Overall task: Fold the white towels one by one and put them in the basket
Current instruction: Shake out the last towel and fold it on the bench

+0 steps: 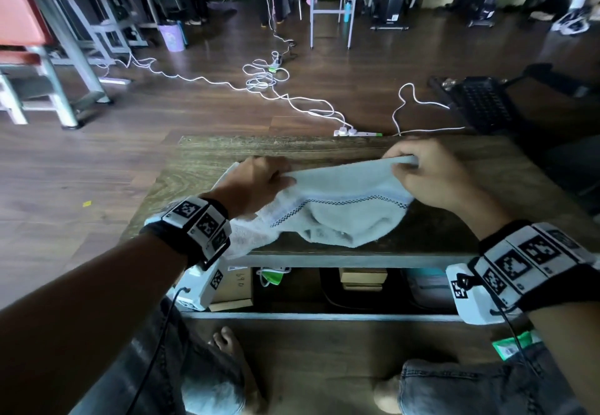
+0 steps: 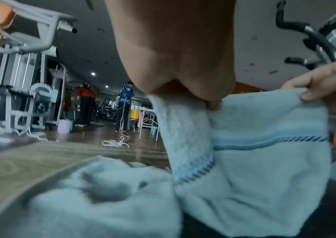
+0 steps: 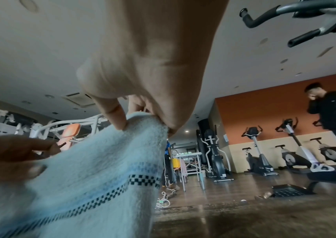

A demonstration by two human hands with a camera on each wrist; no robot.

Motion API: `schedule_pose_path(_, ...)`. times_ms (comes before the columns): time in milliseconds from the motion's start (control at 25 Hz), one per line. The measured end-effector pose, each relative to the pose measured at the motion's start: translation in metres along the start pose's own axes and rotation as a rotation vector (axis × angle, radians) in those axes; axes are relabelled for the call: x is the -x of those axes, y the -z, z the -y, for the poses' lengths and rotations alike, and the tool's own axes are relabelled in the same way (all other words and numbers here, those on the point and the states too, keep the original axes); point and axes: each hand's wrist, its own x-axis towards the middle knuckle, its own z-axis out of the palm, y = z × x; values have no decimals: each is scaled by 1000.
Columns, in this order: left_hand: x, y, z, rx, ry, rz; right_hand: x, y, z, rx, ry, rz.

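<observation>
White towel (image 1: 344,193), top edge pinched by left hand (image 1: 256,184) and right hand (image 1: 431,171), over wooden table (image 1: 292,146)

A fluffy white terry-cloth towel (image 1: 344,206) with a woven checked band lies across a matt, grainy wooden table (image 1: 292,146) above a glossy wood-plank floor (image 1: 201,112).
</observation>
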Motion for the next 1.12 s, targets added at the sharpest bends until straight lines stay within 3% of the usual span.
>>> schedule_pose_path(160,3,-15,45,-42,176,36,-15,-33,-31,99,-45,-33)
schedule_pose_path(280,9,-42,65,-220,188,442,-21,-68,-40,102,22,224)
schedule_pose_path(320,10,-48,63,-226,192,503,-21,-83,-40,131,37,350)
schedule_pose_path(400,3,-58,64,-127,84,420,-21,-114,-36,156,46,498)
schedule_pose_path(480,-20,-59,60,-55,-14,389,-30,-137,-36,107,34,535)
schedule_pose_path(560,-55,-53,61,1,-12,407,-61,-139,-38,108,13,534)
schedule_pose_path(640,-107,-43,69,27,43,266,-118,-127,-47,139,37,373)
schedule_pose_path(800,-212,7,68,134,137,-159,-242,-78,-52,108,109,0)
schedule_pose_path(1000,-261,57,91,-124,249,-237,-298,-21,-69,292,13,-365)
schedule_pose_path(1120,-263,66,106,-306,328,-296,-299,-14,-76,323,22,-417)
